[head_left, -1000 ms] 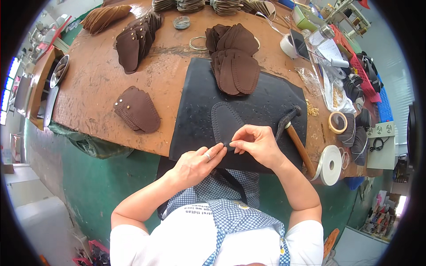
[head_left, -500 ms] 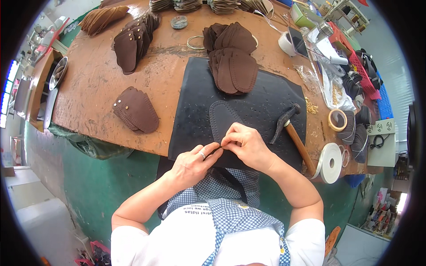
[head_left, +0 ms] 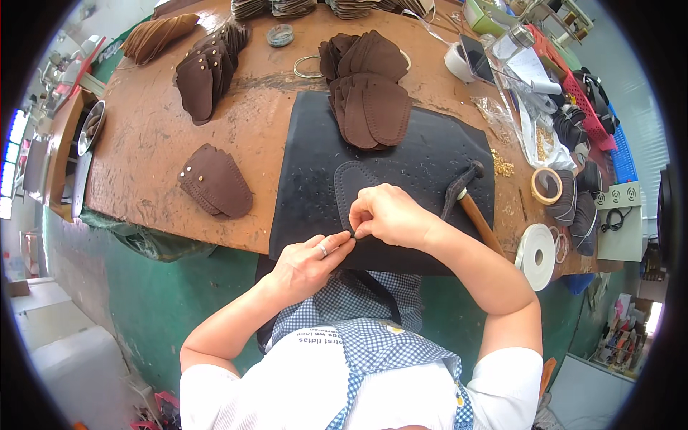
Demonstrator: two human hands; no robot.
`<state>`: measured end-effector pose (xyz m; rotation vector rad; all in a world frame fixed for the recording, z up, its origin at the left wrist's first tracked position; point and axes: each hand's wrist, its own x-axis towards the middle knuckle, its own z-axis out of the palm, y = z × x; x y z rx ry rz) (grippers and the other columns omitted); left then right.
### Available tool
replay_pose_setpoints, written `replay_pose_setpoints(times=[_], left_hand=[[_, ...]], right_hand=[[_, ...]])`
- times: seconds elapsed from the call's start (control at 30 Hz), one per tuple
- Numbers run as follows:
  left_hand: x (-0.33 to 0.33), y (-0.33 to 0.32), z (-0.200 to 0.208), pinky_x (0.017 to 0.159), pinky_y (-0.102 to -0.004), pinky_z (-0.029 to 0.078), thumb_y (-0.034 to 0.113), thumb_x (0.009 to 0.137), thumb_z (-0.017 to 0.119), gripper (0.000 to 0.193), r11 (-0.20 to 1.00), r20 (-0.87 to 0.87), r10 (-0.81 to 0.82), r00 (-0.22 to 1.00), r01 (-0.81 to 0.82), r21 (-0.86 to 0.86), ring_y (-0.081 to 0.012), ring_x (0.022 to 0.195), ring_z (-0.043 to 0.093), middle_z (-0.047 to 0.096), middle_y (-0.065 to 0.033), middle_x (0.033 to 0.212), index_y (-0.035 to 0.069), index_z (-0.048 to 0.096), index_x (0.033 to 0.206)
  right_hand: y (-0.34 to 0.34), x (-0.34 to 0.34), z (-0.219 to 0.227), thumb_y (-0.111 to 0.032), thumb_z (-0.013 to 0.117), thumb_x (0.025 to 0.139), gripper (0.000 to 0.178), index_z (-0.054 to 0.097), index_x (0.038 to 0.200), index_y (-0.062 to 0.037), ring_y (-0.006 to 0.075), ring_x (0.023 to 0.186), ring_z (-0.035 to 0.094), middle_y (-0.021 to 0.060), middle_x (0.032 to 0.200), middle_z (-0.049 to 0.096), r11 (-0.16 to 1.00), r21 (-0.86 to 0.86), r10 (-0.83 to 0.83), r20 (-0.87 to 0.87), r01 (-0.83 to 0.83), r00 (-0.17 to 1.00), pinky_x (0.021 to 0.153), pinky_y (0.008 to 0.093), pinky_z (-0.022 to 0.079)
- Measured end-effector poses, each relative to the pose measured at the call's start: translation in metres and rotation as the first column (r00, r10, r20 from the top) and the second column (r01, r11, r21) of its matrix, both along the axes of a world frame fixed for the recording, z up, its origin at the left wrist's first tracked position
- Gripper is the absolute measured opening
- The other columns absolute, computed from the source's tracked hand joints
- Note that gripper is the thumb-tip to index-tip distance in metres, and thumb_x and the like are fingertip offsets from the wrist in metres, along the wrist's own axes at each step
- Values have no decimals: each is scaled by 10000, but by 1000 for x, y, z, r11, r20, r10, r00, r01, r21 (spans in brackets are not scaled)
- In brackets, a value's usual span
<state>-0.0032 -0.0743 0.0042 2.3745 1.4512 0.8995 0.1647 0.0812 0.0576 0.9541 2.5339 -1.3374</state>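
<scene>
A black leather piece (head_left: pixel 350 179) with a rounded far end and stitch holes along its edge lies on the black mat (head_left: pixel 304 165). My left hand (head_left: pixel 304 265), with a ring on one finger, closes its fingertips on the near end of that piece. Against those fingertips, my right hand (head_left: pixel 387 215) pinches thumb and fingers together; whatever is between them is too small and hidden to tell. To the right, a hammer (head_left: pixel 474 215) rests on the mat, its head away from me. Brown leather pieces (head_left: pixel 373 107) are stacked at the mat's far edge.
Left on the brown table (head_left: pixel 143 165) lie a small pair of brown pieces (head_left: pixel 216 180) with snaps and a larger stack (head_left: pixel 203 79). On the right are gold-coloured bits (head_left: pixel 502 165), a white tape roll (head_left: pixel 535 256), a tan tape roll (head_left: pixel 547 186) and a phone (head_left: pixel 476 59).
My right hand has shifted slightly left and up, its elbow swinging outward, still at the left fingertips. The left hand has barely moved. The whole view has shifted slightly.
</scene>
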Motion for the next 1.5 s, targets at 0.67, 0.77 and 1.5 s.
replay_pose_setpoints(times=[0.67, 0.77, 1.5], left_hand=[[22, -26, 17, 514, -253, 515, -111, 637, 755, 351, 996, 355, 25, 935, -55, 74, -130, 607, 643, 706, -93, 978, 21, 657, 947], [31, -24, 59, 473, -170, 387, -109, 754, 737, 201, 982, 602, 187, 776, -155, -105, -16, 541, 520, 703, -43, 894, 7, 649, 893], [-17, 0, 10, 770, -281, 586, -42, 862, 723, 144, 845, 718, 499, 485, -455, -280, -166, 884, 708, 697, -96, 1044, -24, 707, 1004]], right_hand=[[-87, 83, 14, -131, 868, 680, 521, 660, 1144, -22, 288, 1139, 601, 102, 1134, 686, 929, 209, -125, -601, 306, 789, 979, 416, 476], [-86, 87, 26, -57, 850, 700, 503, 652, 1160, -10, 251, 1069, 640, 111, 1119, 689, 953, 108, -154, -630, 283, 761, 935, 379, 505], [-52, 123, 12, -74, 743, 849, 387, 617, 1211, -28, 271, 940, 624, 111, 1025, 636, 413, 651, -590, -341, 637, 732, 841, 370, 514]])
